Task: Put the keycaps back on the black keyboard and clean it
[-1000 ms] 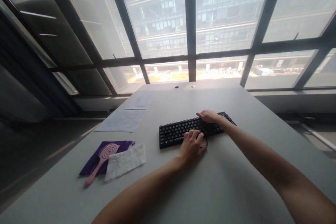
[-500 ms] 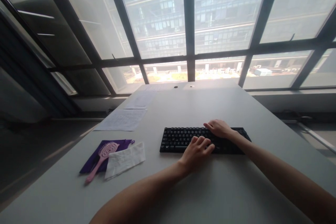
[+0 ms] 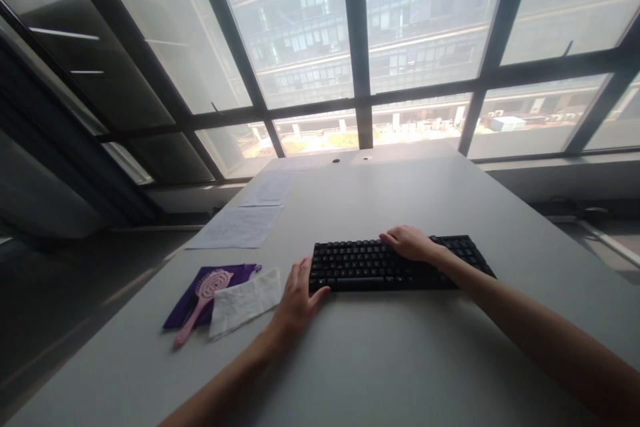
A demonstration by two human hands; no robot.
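A black keyboard (image 3: 353,265) lies on the white table, its keys facing up. At its left end is my left hand (image 3: 296,300), with fingers stretched along the short side and the thumb apart at the front corner. My right hand (image 3: 413,244) rests over the keyboard's upper middle, fingers curled down. Whatever may be under those fingers is hidden. To the left, a pink hairbrush (image 3: 213,285) lies on a purple pouch (image 3: 186,303), beside a folded white cloth (image 3: 245,303) that overlaps the pouch.
Printed paper sheets (image 3: 235,227) lie along the left edge of the table (image 3: 390,360). Two round cable holes, one dark (image 3: 336,161), sit near the far edge. Large windows (image 3: 300,27) stand behind the table, and a dark curtain (image 3: 65,120) hangs at the left.
My left hand has moved left from the keyboard's front middle to its left end, its fingers straightening. My right hand stays over the upper keys. The view has shifted slightly.
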